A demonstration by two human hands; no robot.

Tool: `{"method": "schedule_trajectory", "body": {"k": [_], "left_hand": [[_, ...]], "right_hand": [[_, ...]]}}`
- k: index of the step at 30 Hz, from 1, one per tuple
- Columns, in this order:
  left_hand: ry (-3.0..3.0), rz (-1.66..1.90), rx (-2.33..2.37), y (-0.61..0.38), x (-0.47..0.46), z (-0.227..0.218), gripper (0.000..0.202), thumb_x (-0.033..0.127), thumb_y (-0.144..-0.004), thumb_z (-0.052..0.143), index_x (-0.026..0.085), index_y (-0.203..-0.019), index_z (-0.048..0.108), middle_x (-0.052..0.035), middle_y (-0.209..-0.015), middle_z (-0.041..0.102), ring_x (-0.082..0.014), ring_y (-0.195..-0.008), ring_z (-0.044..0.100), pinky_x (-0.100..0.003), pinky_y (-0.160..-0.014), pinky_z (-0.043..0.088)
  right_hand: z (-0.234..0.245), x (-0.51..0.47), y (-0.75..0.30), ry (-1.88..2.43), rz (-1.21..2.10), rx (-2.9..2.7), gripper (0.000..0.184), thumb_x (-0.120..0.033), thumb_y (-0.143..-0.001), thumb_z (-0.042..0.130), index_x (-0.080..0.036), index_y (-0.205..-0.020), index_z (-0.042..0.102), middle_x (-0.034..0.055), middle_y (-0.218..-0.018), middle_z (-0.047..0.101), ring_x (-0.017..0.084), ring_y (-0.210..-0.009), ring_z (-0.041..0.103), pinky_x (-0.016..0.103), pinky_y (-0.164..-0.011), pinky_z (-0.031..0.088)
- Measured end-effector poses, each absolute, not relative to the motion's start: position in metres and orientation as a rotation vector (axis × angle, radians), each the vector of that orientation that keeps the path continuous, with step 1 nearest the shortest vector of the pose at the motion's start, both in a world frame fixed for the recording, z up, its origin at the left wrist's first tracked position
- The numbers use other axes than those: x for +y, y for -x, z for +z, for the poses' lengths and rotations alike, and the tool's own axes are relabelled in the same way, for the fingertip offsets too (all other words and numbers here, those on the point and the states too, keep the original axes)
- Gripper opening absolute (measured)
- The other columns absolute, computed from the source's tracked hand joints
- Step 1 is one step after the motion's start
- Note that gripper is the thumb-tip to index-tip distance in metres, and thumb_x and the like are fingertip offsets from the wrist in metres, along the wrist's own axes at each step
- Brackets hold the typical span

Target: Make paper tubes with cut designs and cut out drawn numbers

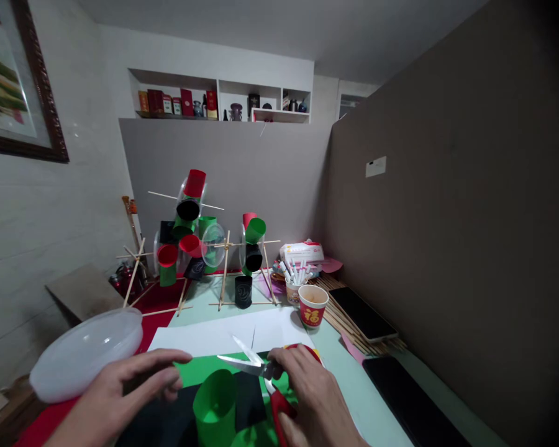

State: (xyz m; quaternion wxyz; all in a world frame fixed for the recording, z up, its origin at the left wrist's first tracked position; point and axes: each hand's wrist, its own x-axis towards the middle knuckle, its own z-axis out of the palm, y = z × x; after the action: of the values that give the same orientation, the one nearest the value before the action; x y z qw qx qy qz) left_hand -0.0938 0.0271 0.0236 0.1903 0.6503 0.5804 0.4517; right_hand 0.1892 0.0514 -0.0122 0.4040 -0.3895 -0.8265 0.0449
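Observation:
My right hand (310, 388) grips a pair of scissors (246, 364) by their red handles, with the blades parted and pointing left. To the left, my left hand (140, 388) hovers with fingers apart and nothing in them. Between the hands stands a green paper tube (215, 403), rolled into a cup shape. Black paper (168, 413) and green paper (198, 372) lie beneath, over a white sheet (205, 333). Behind are stick frames (224, 273) carrying clear discs (213, 245) and red, green and black paper cylinders (256, 230).
A translucent plastic bowl (86, 354) is at the left. Toward the right stand a red-and-white paper cup (313, 307) and a cup of white markers (295, 282). Wooden sticks (328, 307), a phone (363, 313) and a black flat object (410, 403) lie near the grey partition (447, 217).

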Motion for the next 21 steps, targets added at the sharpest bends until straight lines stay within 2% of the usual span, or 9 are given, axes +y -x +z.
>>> {"method": "schedule_trajectory", "body": {"k": [2,4,5,9,12,15,18,21], "left_hand": [[-1.667,1.226,1.648,0.087,0.033,0.030,0.045,0.067,-0.085,0.060,0.027,-0.100,0.074,-0.0013,-0.092,0.076,-0.0217,-0.083,0.071,-0.029,-0.071,0.058],[-1.602,1.189,1.657,0.079,0.035,0.031,0.050,0.071,-0.076,0.065,0.028,-0.102,0.074,-0.0026,-0.109,0.075,-0.0260,-0.100,0.069,-0.029,-0.078,0.056],[-1.629,1.165,1.655,0.074,0.035,0.029,0.052,0.072,-0.076,0.064,0.029,-0.103,0.073,-0.0033,-0.111,0.073,-0.0270,-0.103,0.067,-0.030,-0.080,0.055],[-1.754,1.082,1.620,0.061,0.035,0.015,0.045,0.067,-0.081,0.059,0.027,-0.101,0.068,-0.0047,-0.099,0.069,-0.0274,-0.094,0.063,-0.033,-0.074,0.048],[-1.726,1.101,1.590,0.059,0.037,0.006,0.034,0.058,-0.082,0.060,0.026,-0.090,0.068,-0.0018,-0.084,0.064,-0.0243,-0.082,0.060,-0.032,-0.071,0.045],[-1.663,1.121,1.567,0.062,0.039,0.004,0.034,0.058,-0.082,0.058,0.025,-0.083,0.066,0.0007,-0.078,0.062,-0.0211,-0.075,0.057,-0.031,-0.069,0.044],[-1.611,1.164,1.563,0.064,0.036,0.010,0.035,0.059,-0.080,0.062,0.024,-0.078,0.065,0.0031,-0.073,0.060,-0.0182,-0.072,0.053,-0.027,-0.066,0.041],[-1.561,1.204,1.577,0.059,0.028,0.018,0.035,0.061,-0.080,0.064,0.027,-0.082,0.065,0.0050,-0.078,0.061,-0.0162,-0.074,0.053,-0.024,-0.068,0.042]], "right_hand": [[-0.014,0.052,-0.188,0.996,0.124,-2.075,0.051,-0.013,-0.064,0.054,-0.020,-0.114,0.057,0.0076,-0.095,0.064,0.026,-0.085,0.056,0.034,-0.071,0.044],[-0.016,0.053,-0.186,0.996,0.126,-2.066,0.051,-0.014,-0.063,0.054,-0.020,-0.113,0.057,0.0078,-0.094,0.064,0.026,-0.084,0.056,0.034,-0.070,0.043],[-0.017,0.054,-0.185,0.994,0.128,-2.062,0.050,-0.014,-0.062,0.055,-0.020,-0.112,0.057,0.0081,-0.093,0.064,0.026,-0.084,0.055,0.035,-0.070,0.043],[-0.020,0.054,-0.184,0.992,0.166,-2.060,0.045,-0.016,-0.061,0.056,-0.020,-0.106,0.057,0.0092,-0.094,0.064,0.027,-0.083,0.054,0.035,-0.069,0.042],[-0.016,0.051,-0.184,0.998,0.248,-2.058,0.044,-0.014,-0.062,0.055,-0.020,-0.105,0.058,0.0089,-0.093,0.064,0.027,-0.084,0.054,0.035,-0.070,0.041],[-0.006,0.046,-0.184,1.009,0.436,-2.017,0.043,-0.013,-0.063,0.055,-0.018,-0.105,0.060,0.0100,-0.094,0.065,0.026,-0.084,0.055,0.036,-0.073,0.041],[0.007,0.041,-0.183,1.040,0.601,-1.950,0.026,-0.014,-0.072,0.056,-0.018,-0.097,0.060,0.0071,-0.088,0.064,0.021,-0.075,0.053,0.032,-0.068,0.039],[0.017,0.039,-0.183,1.080,0.776,-1.841,0.009,-0.020,-0.081,0.058,-0.019,-0.090,0.058,0.0002,-0.074,0.056,0.016,-0.064,0.048,0.028,-0.062,0.037]]}}
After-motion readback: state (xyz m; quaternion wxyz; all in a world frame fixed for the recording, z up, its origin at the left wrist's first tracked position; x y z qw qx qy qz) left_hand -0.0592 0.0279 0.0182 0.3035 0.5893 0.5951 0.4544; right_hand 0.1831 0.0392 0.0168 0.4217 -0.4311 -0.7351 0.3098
